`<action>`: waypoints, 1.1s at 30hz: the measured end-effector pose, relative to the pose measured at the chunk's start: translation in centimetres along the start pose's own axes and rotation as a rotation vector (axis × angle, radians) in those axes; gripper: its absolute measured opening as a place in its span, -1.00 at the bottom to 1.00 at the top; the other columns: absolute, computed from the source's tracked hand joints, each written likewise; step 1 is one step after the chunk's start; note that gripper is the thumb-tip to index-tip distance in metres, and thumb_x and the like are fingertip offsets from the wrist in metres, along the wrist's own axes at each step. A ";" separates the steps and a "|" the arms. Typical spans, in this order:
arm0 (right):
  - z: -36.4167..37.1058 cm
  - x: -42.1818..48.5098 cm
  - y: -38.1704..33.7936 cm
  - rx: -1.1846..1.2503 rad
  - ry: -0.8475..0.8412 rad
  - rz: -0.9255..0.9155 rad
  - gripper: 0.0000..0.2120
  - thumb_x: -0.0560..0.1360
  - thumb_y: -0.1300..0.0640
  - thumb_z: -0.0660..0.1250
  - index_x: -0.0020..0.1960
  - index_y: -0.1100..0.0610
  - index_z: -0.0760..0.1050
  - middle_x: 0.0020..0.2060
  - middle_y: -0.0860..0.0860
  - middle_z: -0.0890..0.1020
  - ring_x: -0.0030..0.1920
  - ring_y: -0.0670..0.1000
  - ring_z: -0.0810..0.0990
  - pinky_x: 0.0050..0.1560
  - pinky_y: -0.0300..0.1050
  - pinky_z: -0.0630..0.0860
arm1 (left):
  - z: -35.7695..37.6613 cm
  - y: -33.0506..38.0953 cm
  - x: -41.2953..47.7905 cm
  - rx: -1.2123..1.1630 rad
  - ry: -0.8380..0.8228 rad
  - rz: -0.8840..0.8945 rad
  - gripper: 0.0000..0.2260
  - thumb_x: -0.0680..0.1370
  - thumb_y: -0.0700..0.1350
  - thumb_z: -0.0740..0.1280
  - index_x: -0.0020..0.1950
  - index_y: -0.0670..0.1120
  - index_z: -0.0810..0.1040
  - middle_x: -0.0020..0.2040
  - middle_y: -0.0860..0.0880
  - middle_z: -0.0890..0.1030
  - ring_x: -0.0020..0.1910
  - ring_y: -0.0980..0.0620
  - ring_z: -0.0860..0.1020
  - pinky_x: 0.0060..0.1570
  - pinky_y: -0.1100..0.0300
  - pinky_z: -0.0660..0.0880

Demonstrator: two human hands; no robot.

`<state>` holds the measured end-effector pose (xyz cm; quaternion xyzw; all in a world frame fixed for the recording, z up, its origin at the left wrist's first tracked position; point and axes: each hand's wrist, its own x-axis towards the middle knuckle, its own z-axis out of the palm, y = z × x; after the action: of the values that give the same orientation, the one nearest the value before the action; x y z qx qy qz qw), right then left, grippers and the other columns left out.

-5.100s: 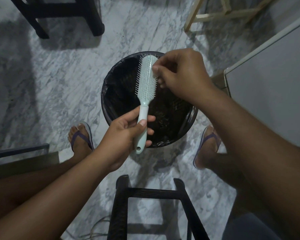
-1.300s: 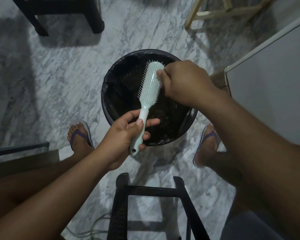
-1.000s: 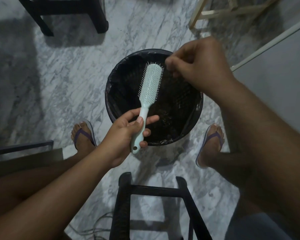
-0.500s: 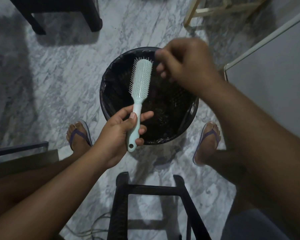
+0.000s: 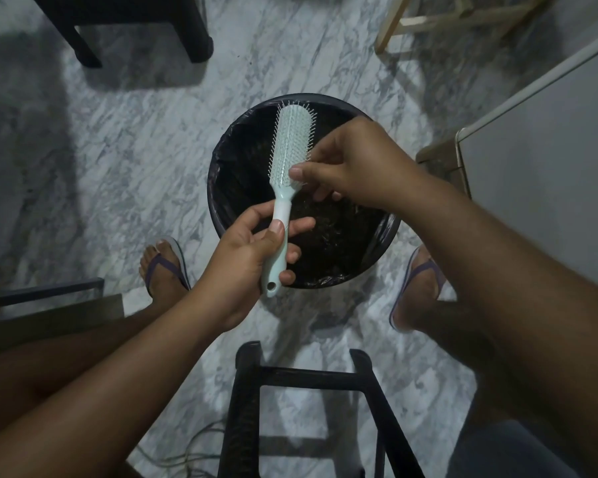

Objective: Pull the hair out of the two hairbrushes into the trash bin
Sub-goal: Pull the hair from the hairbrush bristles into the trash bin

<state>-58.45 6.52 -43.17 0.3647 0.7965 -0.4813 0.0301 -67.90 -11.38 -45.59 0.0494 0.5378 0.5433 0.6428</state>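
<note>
From the head view, your left hand (image 5: 252,257) grips the handle of the hairbrush (image 5: 292,146), whose head hangs over the far side of the trash bin (image 5: 218,167). Your right hand (image 5: 353,163) pinches thumb against curled fingers at the lowest bristles, though any hair between them is too fine to see. If you tug sideways, loose strands could drift past the rim onto the floor, or the brush could twist in your grip. Half a second ago that right hand was lifted clear beside the brush tip; it has now come down to the base of the head.
</note>
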 end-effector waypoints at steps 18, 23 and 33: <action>-0.9 -0.5 -0.2 -0.267 0.252 -0.237 -0.35 0.40 -0.29 0.41 0.39 -0.02 0.44 0.38 0.06 0.45 0.40 0.01 0.42 0.37 -0.10 0.40 | 0.3 0.4 -0.3 -0.045 -0.077 -0.039 -0.69 0.66 -0.20 0.21 0.41 -0.11 0.42 0.15 -0.13 0.69 -0.32 0.07 0.47 -0.39 0.21 0.40; 1.2 -0.8 -0.5 -0.325 0.244 -0.176 -0.55 0.29 -0.27 0.48 0.06 -0.05 0.61 0.23 0.04 0.47 0.27 0.10 0.48 0.20 0.09 0.52 | 0.9 -0.5 -0.9 0.096 -0.043 0.005 -0.73 0.67 -0.22 0.20 0.37 -0.15 0.40 0.01 -0.06 0.70 -0.34 0.08 0.45 -0.37 0.17 0.36; -3.4 0.6 -0.3 -0.062 0.521 0.006 -0.85 0.52 0.05 0.42 -0.17 0.07 0.69 -0.28 -0.03 0.73 -0.28 -0.13 0.71 -0.10 -0.18 0.67 | 1.0 -1.3 -1.3 0.046 -0.199 -0.059 -0.66 0.62 -0.19 0.26 0.40 -0.11 0.41 0.09 -0.13 0.69 -0.32 0.08 0.46 -0.37 0.19 0.40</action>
<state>-58.05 9.38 -41.34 0.4774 0.7908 -0.3464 -0.1633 -66.09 -12.31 -45.18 0.1020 0.4848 0.5038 0.7076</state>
